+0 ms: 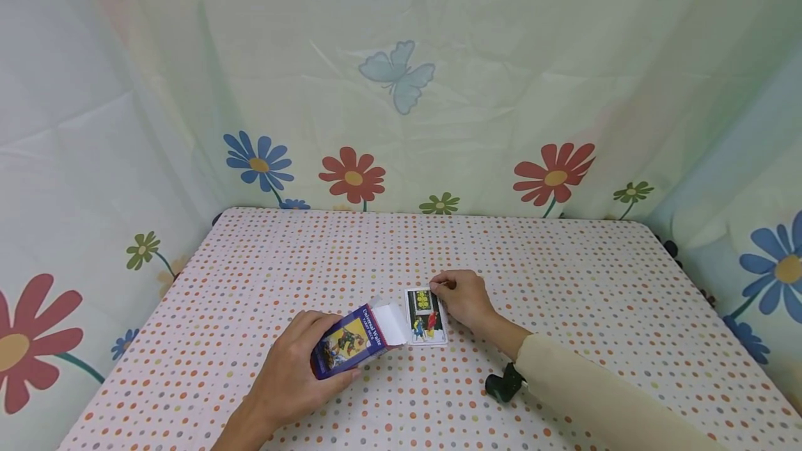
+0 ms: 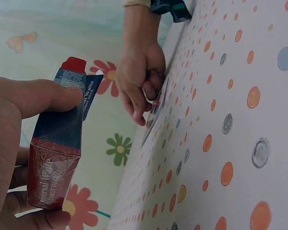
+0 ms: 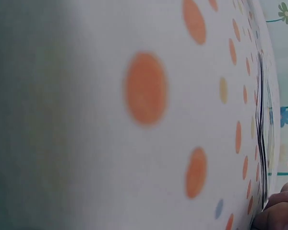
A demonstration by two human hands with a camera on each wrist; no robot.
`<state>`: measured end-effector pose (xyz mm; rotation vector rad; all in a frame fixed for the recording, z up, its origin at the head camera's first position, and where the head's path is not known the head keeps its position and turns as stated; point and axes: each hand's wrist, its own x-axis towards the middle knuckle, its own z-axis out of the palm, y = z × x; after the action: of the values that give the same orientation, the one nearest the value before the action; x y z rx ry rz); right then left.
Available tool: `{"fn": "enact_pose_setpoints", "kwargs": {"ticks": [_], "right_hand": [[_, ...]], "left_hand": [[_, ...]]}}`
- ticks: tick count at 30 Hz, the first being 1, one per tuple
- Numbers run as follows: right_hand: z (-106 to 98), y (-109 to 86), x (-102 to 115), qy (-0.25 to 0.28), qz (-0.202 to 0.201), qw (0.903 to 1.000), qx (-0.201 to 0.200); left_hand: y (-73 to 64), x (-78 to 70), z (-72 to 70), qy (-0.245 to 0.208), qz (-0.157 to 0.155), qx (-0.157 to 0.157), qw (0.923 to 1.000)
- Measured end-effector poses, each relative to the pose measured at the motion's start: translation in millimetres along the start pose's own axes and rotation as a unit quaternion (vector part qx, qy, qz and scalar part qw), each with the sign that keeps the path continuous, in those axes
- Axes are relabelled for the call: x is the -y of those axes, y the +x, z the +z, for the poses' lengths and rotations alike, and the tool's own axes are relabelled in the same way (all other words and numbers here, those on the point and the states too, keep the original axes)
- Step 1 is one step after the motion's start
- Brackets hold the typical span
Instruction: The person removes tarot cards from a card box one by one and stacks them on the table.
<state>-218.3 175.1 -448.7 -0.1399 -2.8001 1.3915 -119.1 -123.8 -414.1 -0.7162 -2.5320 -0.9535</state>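
My left hand (image 1: 294,360) grips a blue and red tarot card box (image 1: 346,345), thumb on one side and fingers on the other. Its white end flap (image 1: 390,324) hangs open toward the right. Just beyond that flap, a few tarot cards (image 1: 427,329) lie face up on the table, the top one showing yellow discs and small figures. With curled fingers, my right hand (image 1: 464,296) pinches their upper right corner. The right wrist view catches the thin card edges (image 3: 262,129) from the side, with fingertips (image 3: 278,215) at one end.
A dotted cloth covers the table (image 1: 301,249). A dark device (image 1: 504,385) sits at the right sleeve (image 1: 601,395). Behind and at the sides hang curtains (image 1: 476,103) printed with flowers and a butterfly.
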Motion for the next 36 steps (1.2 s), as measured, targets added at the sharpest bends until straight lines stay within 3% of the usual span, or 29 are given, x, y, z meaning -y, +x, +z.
{"fn": "enact_pose_setpoints", "kwargs": {"ticks": [12, 36], "right_hand": [[0.6, -0.5, 1.9, -0.012, 0.0, 0.9998, 0.016], [-1.5, -4.5, 2.2, 0.004, 0.006, 0.9999, 0.008]], "left_hand": [[-0.2, 0.3, 0.0, 0.002, -0.001, 0.001, 1.0], [0.4, 0.4, -0.8, 0.002, -0.005, 0.005, 1.0]]}}
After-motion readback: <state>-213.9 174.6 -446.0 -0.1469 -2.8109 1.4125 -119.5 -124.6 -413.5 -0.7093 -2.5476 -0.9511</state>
